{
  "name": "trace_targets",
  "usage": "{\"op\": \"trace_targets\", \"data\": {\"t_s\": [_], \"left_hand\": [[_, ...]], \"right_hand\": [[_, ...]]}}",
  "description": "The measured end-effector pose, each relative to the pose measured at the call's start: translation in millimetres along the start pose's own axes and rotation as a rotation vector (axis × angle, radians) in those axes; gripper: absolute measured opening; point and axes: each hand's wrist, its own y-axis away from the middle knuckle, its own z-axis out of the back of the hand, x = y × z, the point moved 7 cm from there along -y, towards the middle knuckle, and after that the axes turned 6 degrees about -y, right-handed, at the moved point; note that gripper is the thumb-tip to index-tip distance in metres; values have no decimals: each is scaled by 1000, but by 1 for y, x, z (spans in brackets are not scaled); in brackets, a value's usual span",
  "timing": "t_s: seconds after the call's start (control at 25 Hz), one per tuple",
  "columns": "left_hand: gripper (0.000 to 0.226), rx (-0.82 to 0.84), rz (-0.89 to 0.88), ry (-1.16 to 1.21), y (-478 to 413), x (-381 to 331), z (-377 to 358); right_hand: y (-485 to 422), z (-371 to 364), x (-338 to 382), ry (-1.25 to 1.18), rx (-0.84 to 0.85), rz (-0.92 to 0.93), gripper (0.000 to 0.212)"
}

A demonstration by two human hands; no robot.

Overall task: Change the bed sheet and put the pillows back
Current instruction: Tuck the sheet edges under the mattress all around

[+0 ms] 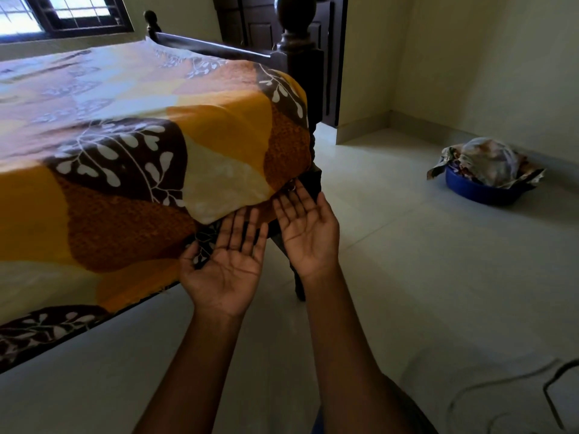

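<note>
Both palms face up, fingers (241, 228) straight and slightly spread, holding nothing; the bed sheet (150, 158) drapes over the corner just ahead, its hanging edge at the fingertips; the right hand (308, 234) lies nearer the bedpost (300, 70), the left hand (224, 272) further along the side.

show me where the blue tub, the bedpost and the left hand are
blue tub (479, 192): head view, on its blue front wall
bedpost (300, 62): head view, on the square block under the turned knob
left hand (224, 270): head view, on the middle of the upturned palm
</note>
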Motion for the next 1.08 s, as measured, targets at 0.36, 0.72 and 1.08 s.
{"op": "trace_targets", "data": {"t_s": [0.36, 0.72, 1.08], "left_hand": [[75, -17, 29, -28, 1, -2, -5], [21, -706, -90, -390, 75, -40, 61], [25, -716, -289, -441, 84, -88, 70]], "right_hand": [[-7, -23, -7, 153, -75, -36, 58], [48, 47, -66, 251, -290, -211, 21], [44, 28, -140, 559, -224, -262, 33]]}}
